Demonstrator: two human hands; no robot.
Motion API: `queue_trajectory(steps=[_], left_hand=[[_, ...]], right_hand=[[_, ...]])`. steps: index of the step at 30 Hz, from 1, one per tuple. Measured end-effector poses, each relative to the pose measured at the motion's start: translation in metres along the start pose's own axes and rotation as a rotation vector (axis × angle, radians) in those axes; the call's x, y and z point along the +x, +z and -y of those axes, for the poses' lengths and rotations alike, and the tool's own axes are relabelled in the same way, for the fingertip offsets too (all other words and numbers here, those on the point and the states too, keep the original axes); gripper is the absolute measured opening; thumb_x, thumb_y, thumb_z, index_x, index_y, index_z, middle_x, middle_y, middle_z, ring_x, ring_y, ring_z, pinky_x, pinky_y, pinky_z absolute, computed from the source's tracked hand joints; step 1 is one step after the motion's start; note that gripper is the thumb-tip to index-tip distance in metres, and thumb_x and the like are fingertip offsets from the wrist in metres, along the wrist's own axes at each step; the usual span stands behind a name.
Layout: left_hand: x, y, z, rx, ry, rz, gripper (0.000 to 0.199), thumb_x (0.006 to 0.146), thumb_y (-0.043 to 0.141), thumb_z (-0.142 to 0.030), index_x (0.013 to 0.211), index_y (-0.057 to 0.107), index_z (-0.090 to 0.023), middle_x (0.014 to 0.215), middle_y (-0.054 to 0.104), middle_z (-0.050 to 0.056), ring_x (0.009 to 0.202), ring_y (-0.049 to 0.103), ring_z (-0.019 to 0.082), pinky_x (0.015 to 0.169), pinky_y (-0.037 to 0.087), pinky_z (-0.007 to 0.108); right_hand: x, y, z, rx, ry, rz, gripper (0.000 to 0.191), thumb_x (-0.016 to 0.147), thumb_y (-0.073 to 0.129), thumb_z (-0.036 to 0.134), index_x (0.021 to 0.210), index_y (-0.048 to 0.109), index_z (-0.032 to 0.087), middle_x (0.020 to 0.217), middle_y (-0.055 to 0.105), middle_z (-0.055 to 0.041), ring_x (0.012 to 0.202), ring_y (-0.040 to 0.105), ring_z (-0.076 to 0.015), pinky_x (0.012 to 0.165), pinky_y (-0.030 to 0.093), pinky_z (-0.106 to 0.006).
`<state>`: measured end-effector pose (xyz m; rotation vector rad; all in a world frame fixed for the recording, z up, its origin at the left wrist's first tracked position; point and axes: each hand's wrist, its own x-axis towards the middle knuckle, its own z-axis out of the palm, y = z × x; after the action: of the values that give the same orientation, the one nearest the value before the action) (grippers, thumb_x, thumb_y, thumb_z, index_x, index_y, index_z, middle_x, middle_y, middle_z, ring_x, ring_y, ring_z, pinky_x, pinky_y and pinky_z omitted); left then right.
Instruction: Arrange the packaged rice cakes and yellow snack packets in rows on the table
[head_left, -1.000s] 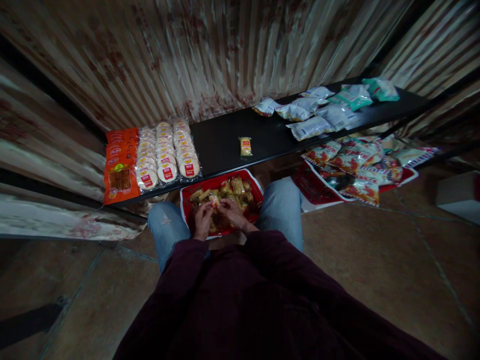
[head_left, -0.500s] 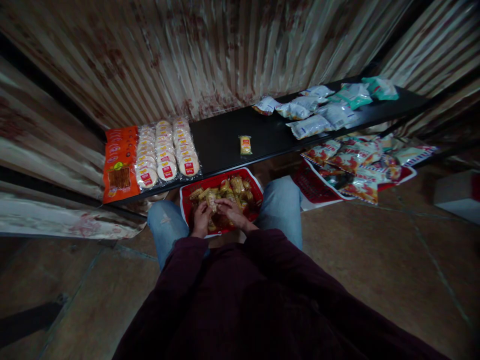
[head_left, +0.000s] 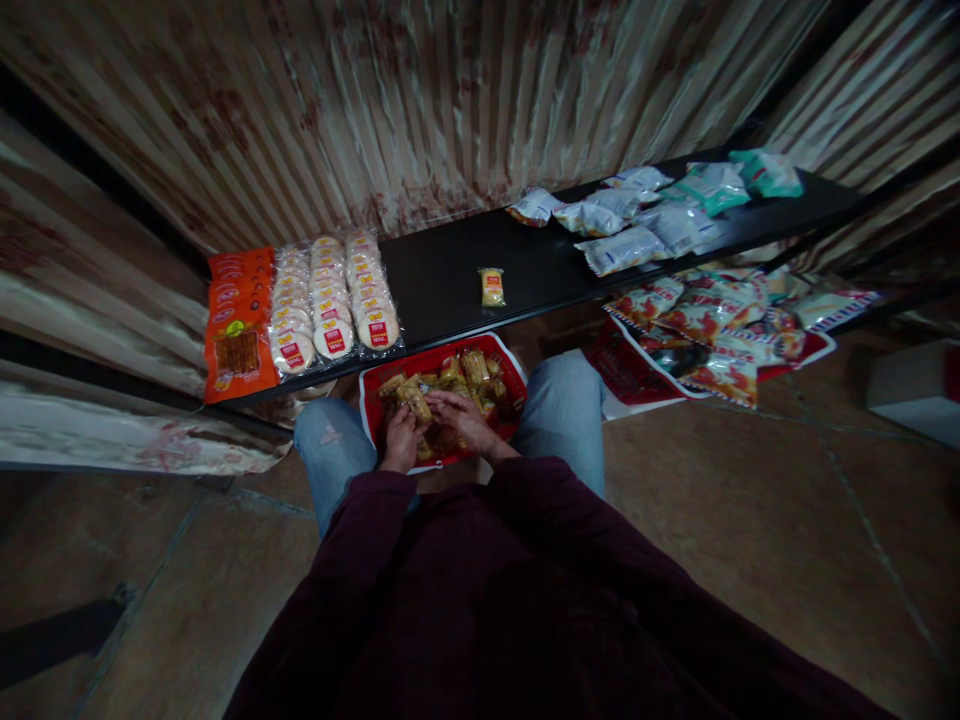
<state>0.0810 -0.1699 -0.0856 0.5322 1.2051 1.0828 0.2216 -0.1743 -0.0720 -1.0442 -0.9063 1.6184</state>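
A red basket with a white rim [head_left: 517,365] sits between my knees, filled with several small yellowish snacks [head_left: 474,368] in clear wrappers. Over it, my left hand [head_left: 403,440] is closed on the lower left side of one clear-wrapped snack [head_left: 413,397]. From the right, my right hand [head_left: 463,422] reaches in with its fingertips on the same snack. One matching wrapped snack [head_left: 492,287] with an orange-and-white label lies alone on the black shelf [head_left: 442,270] ahead. My palms and some fingertips are hidden.
Rows of round white crackers in clear packs [head_left: 331,300] and an orange bag [head_left: 241,325] lie on the shelf's left. Silver-white packets [head_left: 626,245] and green packets [head_left: 765,173] lie on its right. Below stands another red basket [head_left: 626,365] of snack bags [head_left: 720,310].
The wrapped snack between my hands has turned and shifted slightly left and up. My right fingers have moved slightly left with it. The shelf goods stay put.
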Motion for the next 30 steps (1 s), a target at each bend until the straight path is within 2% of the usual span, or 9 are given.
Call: queue_trajectory(steps=[4,9,12,15,19,23,27,30], left_hand=[[0.000,0.001,0.000,-0.027,-0.027,-0.034,0.027,0.074,0.067,-0.030,0.098,0.063,-0.018,0.104,0.066,0.009,0.095,0.062,0.018,0.081,0.052,0.033],[-0.001,0.002,-0.001,0.017,-0.059,-0.078,0.035,0.072,0.069,-0.034,0.103,0.061,-0.019,0.104,0.066,0.007,0.092,0.062,0.016,0.073,0.048,0.027],[-0.003,0.003,-0.002,0.004,-0.061,-0.069,0.045,0.067,0.072,-0.034,0.109,0.058,-0.021,0.103,0.066,0.005,0.088,0.063,0.014,0.071,0.047,0.025],[-0.005,0.005,-0.004,-0.056,-0.056,-0.040,0.050,0.064,0.073,-0.032,0.111,0.058,-0.021,0.102,0.066,0.005,0.085,0.063,0.014,0.069,0.046,0.024],[-0.008,0.008,-0.007,-0.087,-0.034,0.019,0.055,0.060,0.076,-0.034,0.112,0.060,-0.024,0.103,0.068,0.005,0.088,0.064,0.016,0.072,0.048,0.026],[-0.011,0.009,-0.008,-0.044,0.016,0.060,0.054,0.058,0.078,-0.037,0.109,0.064,-0.026,0.102,0.070,0.005,0.092,0.065,0.019,0.077,0.048,0.028],[-0.012,0.010,-0.007,0.000,0.087,0.089,0.048,0.058,0.079,-0.035,0.103,0.068,-0.025,0.109,0.069,0.007,0.104,0.062,0.023,0.083,0.048,0.030],[-0.012,0.013,-0.007,0.042,0.135,0.074,0.044,0.056,0.081,-0.032,0.098,0.070,-0.024,0.111,0.068,0.008,0.107,0.061,0.024,0.088,0.047,0.032]], right_hand=[[0.001,0.000,-0.001,-0.101,-0.011,-0.028,0.044,0.071,0.069,0.052,0.100,0.071,0.020,0.108,0.070,-0.0081,0.096,0.065,-0.0211,0.087,0.051,-0.038],[0.002,0.003,-0.003,-0.398,-0.102,-0.098,0.032,0.077,0.063,0.043,0.101,0.071,0.024,0.106,0.071,-0.0030,0.094,0.065,-0.0194,0.091,0.050,-0.039],[0.001,0.004,-0.003,-0.542,-0.125,-0.107,0.034,0.080,0.060,0.041,0.109,0.068,0.025,0.107,0.071,-0.0041,0.089,0.066,-0.0198,0.087,0.052,-0.039],[0.000,0.003,-0.002,-0.667,-0.130,-0.121,0.040,0.080,0.060,0.044,0.114,0.067,0.024,0.096,0.073,-0.0058,0.080,0.067,-0.0210,0.083,0.053,-0.040],[0.000,0.001,-0.001,-0.595,-0.114,-0.088,0.045,0.082,0.056,0.049,0.119,0.064,0.026,0.101,0.071,-0.0076,0.081,0.067,-0.0220,0.079,0.055,-0.040],[-0.001,0.001,0.002,-0.666,-0.144,-0.121,0.044,0.081,0.057,0.049,0.116,0.066,0.023,0.110,0.068,-0.0107,0.098,0.064,-0.0256,0.087,0.052,-0.043],[-0.004,0.001,0.007,-0.788,-0.173,-0.158,0.038,0.079,0.059,0.048,0.107,0.070,0.025,0.103,0.069,-0.0102,0.100,0.062,-0.0274,0.092,0.048,-0.045],[-0.003,0.001,0.005,-0.778,-0.170,-0.149,0.033,0.078,0.057,0.045,0.101,0.072,0.025,0.096,0.070,-0.0100,0.096,0.063,-0.0286,0.091,0.048,-0.047]])
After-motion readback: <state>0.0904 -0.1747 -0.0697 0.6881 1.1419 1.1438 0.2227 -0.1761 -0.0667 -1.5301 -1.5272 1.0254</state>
